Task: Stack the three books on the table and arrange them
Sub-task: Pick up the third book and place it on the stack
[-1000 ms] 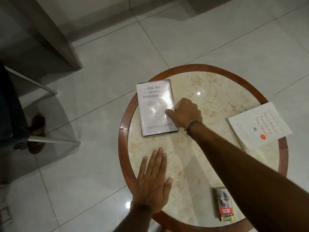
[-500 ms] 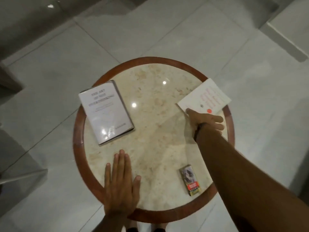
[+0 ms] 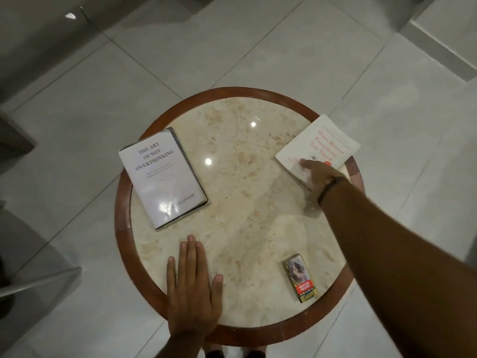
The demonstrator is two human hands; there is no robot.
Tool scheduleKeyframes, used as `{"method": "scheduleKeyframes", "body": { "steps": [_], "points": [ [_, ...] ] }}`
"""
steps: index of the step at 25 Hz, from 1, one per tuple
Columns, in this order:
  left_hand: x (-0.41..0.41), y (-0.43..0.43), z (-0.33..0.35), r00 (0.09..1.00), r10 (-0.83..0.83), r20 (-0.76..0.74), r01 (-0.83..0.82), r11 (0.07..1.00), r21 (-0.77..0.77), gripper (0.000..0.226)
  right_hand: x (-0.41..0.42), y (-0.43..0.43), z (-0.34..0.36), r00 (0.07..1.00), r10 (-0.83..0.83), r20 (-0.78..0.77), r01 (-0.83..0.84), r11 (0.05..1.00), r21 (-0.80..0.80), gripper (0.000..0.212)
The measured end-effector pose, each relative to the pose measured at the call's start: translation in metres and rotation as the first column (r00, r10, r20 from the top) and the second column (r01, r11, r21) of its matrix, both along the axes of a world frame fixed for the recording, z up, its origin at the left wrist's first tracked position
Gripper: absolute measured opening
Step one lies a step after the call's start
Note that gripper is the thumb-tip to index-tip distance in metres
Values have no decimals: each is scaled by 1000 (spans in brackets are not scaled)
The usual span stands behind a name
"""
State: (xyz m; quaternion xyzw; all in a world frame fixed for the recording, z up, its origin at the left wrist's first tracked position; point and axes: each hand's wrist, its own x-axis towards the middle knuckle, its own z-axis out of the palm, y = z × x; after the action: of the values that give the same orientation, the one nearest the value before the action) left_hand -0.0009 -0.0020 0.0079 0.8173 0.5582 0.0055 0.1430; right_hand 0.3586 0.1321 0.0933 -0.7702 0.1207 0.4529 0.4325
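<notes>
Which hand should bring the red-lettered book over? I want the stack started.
Right hand: it already touches the red-lettered book. The left hand lies flat on the table, far away.

Left hand (image 3: pixel 192 288) flat, fingers spread; right hand (image 3: pixel 318 174) outstretched, blurred

Your round table (image 3: pixel 242 254) at the centre of the frame has a polished, marble-like top in mottled cream that throws back two small light spots, ringed by a smooth reddish-brown wooden rim (image 3: pixel 121 202). The grey book (image 3: pixel 162 177) at left centre wears a glossy cover with glare near its lower edge. The white book (image 3: pixel 322 143) at right looks like matt paper. The small pack (image 3: pixel 301 277) at lower right seems printed card with a slight sheen. You see shiny, smooth floor tiles (image 3: pixel 232 47) all around
</notes>
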Motion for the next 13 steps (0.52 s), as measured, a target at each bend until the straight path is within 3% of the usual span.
{"method": "scheduleKeyframes", "body": {
  "steps": [2,3,8,13],
  "points": [
    [-1,-1,-2,1000,11,25,-11,1000,7,79,-2,-17,10,989,-119,93,109,989,104,39],
    [-1,-2,-2,999,11,35,-12,1000,6,79,-1,-24,13,981,-101,166,78,987,140,40],
    [-3,-2,-6,998,16,52,-16,1000,-4,77,-48,3,52,929,309,203,-355,900,255,17],
    [-3,-4,-9,992,36,121,-38,999,14,76,-147,59,48,686,711,156,-720,632,285,35]
  ]
}}
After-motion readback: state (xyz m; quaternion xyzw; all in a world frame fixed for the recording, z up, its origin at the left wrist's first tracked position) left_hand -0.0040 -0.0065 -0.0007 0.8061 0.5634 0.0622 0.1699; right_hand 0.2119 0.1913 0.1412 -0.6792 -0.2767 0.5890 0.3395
